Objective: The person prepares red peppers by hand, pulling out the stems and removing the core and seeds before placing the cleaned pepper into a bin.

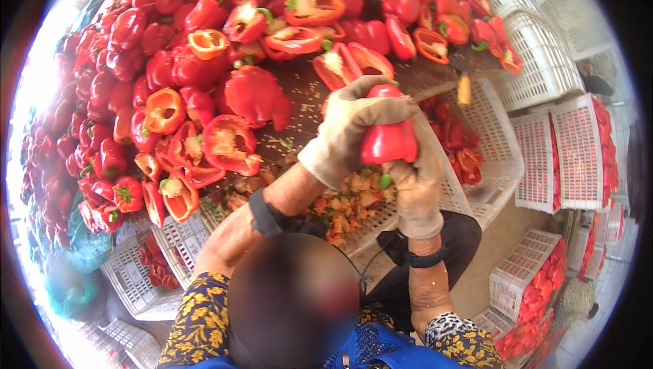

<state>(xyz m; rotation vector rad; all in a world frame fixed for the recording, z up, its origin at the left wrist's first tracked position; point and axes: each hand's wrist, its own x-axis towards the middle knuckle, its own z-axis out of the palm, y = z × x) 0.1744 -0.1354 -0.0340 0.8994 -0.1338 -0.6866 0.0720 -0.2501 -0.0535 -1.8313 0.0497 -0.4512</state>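
A red bell pepper [389, 139] is held up between my two gloved hands, just in front of the table's near edge. My left hand [355, 123], in a dirty off-white work glove, is closed over the pepper's left and upper side. From the right and below, my right hand [416, 189], gloved the same way, is closed against it. A small green piece [386, 181] shows beside the right hand's fingers; I cannot tell what it is. Directly behind lie cut pepper halves [337, 66] with pale cores and seeds showing.
Red peppers [173, 63], whole and halved, heap the brown table [299, 107]. Below my hands, a white crate [388, 223] holds cores and scraps. Another white crate [500, 144] with peppers stands right. A yellow-handled tool [464, 89] rests by the table edge. Stacked crates [578, 155] stand farther right.
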